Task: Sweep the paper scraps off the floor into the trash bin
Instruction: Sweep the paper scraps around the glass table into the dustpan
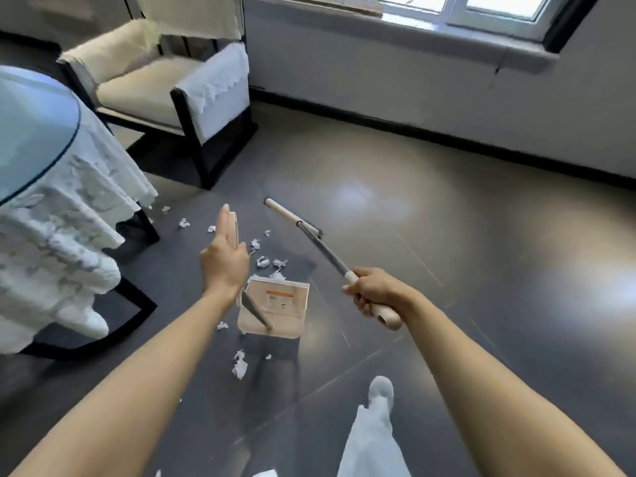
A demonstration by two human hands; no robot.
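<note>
In the head view, a beige dustpan is seen standing on the dark tiled floor at the centre of the frame, with its mouth turned toward the upper edge. Its grey shaft rises up and to the left and ends in a beige grip. The left hand is laid against this grip with the fingers straight and pointing upward. No curl round the grip is shown, so the hand is read as flat and unclenched.

Right of centre, the right hand is wrapped tightly round the beige end of a broom. The broom's grey shaft runs up and to the left, to a head held low just above the centre. Whether the bristles touch the floor cannot be told.

White paper scraps are scattered over the floor. A small cluster lies just above the dustpan's mouth, with one piece at its front lip. Others are spread toward the upper left near the table, one lies beside the pan's lower left corner, and a larger piece lies below the pan.

A round glass-topped table draped in white lace fills the left edge. A pale armchair with a dark frame stands at the upper left, and a window is seen at the upper right. A leg in pale trousers is seen at the lower right of centre.
</note>
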